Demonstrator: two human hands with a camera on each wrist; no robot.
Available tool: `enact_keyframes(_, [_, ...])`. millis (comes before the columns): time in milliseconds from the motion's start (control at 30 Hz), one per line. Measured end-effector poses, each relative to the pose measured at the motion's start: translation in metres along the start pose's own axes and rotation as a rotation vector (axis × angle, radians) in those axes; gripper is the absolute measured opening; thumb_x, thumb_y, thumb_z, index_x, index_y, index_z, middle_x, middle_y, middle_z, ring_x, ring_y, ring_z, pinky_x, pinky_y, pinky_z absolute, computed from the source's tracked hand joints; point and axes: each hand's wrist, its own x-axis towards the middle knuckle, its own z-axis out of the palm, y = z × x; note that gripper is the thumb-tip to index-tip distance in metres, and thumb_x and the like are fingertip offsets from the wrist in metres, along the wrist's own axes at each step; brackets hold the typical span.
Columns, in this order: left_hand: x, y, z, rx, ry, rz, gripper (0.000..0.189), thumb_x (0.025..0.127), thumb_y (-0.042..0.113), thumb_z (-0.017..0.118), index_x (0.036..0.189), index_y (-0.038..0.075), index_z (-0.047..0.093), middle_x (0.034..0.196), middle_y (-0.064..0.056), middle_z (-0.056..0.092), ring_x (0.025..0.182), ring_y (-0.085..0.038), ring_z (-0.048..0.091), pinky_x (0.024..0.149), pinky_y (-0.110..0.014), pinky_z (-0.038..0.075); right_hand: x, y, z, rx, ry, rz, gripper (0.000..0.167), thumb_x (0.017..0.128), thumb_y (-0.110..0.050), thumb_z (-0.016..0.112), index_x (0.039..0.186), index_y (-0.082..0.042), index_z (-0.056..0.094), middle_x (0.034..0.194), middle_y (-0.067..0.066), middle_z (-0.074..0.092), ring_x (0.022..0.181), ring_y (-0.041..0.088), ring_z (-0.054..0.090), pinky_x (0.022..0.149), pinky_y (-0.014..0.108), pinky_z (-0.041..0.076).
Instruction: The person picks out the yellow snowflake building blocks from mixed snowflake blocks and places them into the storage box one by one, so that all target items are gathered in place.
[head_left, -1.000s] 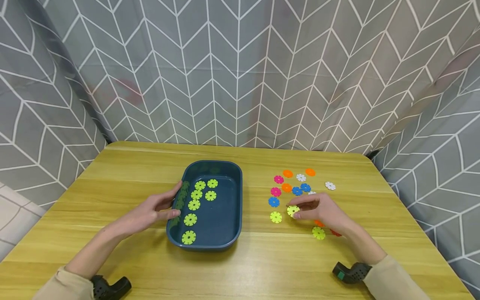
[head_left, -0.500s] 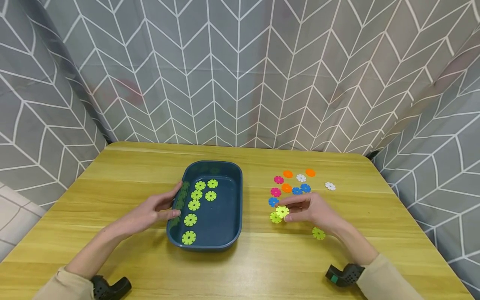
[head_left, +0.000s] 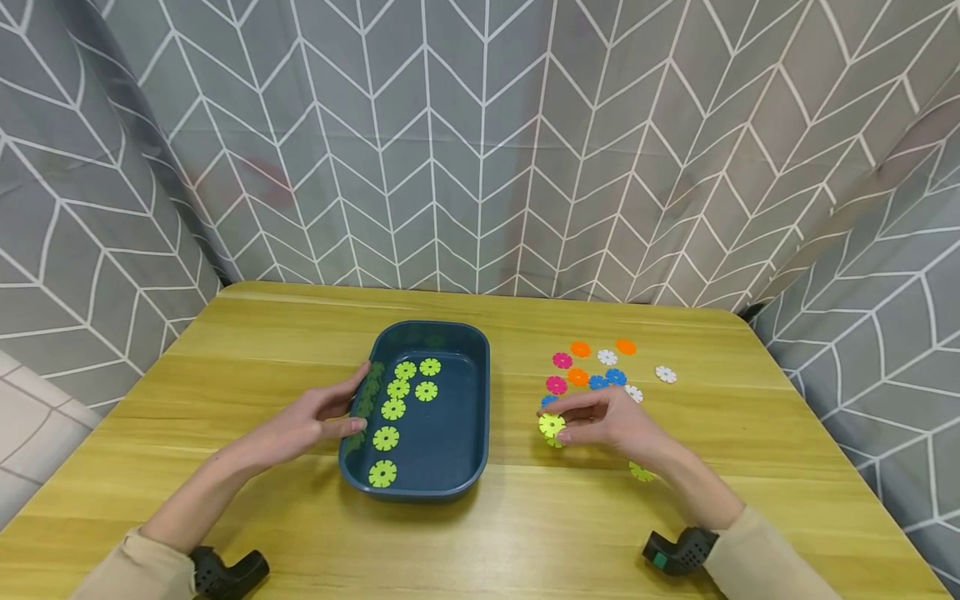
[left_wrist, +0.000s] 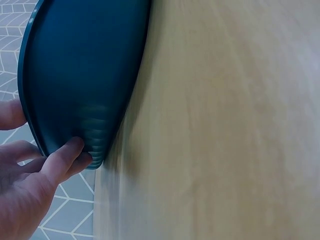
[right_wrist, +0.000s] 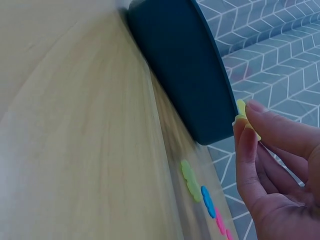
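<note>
My left hand (head_left: 318, 415) holds the left side of a dark blue plastic tub (head_left: 461, 493). In the left wrist view, fingers (left_wrist: 65, 157) lie on the tub's outer wall, with other digits at its rim. Several yellow-green notched plastic discs (head_left: 386, 438) lie in the tub, mostly along its left half. My right hand (head_left: 611, 423) pinches another yellow-green notched disc (head_left: 551, 424) between thumb and fingertips, raised above the table in the right wrist view. Below it lies a further yellow-green disc (right_wrist: 190, 181), largely covered by the held one in the head view.
Right of the tub, loose discs lie on the wooden table (head_left: 517, 533): orange (head_left: 581, 349), pink (head_left: 557, 385), blue (head_left: 615, 377) and white (head_left: 666, 374). One yellow-green disc (head_left: 641, 472) sits by the right forearm. A patterned grey curtain (head_left: 480, 150) hangs behind the table.
My right hand has moved left with the pinched yellow-green disc, now over the disc lying on the table. The left hand stays at the tub. The head view has shifted slightly.
</note>
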Motion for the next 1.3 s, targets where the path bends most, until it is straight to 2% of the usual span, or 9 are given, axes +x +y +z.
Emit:
enact_keyframes(200, [0.000,-0.001,-0.001,0.002,0.002,-0.003,0.079,0.101,0.015,0.059,0.157,-0.005,0.008,0.164,-0.028,0.003,0.146,-0.049,0.022,0.098,-0.008,0.038,0.003,-0.003,0.002,0.005,0.001,-0.011,0.036,0.085,-0.016,0.080,0.120,-0.008,0.073,0.121,0.009,0.072,0.102,0.022,0.068,0.086,0.031,0.058])
enact_keyframes(533, [0.001,-0.001,0.000,0.012,0.004,-0.002,0.078,0.101,0.015,0.059,0.157,-0.005,0.009,0.164,-0.028,0.003,0.146,-0.050,0.022,0.098,-0.008,0.038,0.007,-0.011,0.006,0.016,0.022,0.001,0.033,0.086,-0.018,0.080,0.117,-0.007,0.073,0.123,0.008,0.071,0.102,0.022,0.069,0.086,0.031,0.058])
enact_keyframes(767, [0.001,-0.001,0.000,0.024,0.007,-0.012,0.079,0.101,0.017,0.059,0.158,-0.004,0.008,0.164,-0.028,0.004,0.146,-0.049,0.024,0.102,-0.016,0.041,0.008,-0.017,0.009,0.020,0.024,0.006,0.034,0.085,-0.019,0.081,0.116,-0.008,0.074,0.119,0.009,0.072,0.100,0.024,0.068,0.083,0.030,0.059])
enact_keyframes(933, [0.002,-0.002,0.000,0.025,0.010,-0.014,0.079,0.100,0.016,0.059,0.158,-0.004,0.008,0.164,-0.028,0.005,0.145,-0.049,0.024,0.099,-0.010,0.038,0.012,-0.021,0.014,0.007,0.022,-0.007,0.032,0.084,-0.017,0.081,0.114,-0.009,0.074,0.117,0.010,0.070,0.097,0.025,0.066,0.081,0.029,0.058])
enact_keyframes(1300, [0.000,-0.001,0.001,0.023,0.013,-0.008,0.079,0.100,0.015,0.060,0.157,-0.005,0.009,0.163,-0.030,0.006,0.145,-0.050,0.025,0.097,-0.008,0.038,0.023,-0.035,0.024,0.031,-0.007,0.009,0.035,0.083,-0.017,0.082,0.115,-0.008,0.074,0.106,0.011,0.073,0.093,0.023,0.069,0.081,0.038,0.060])
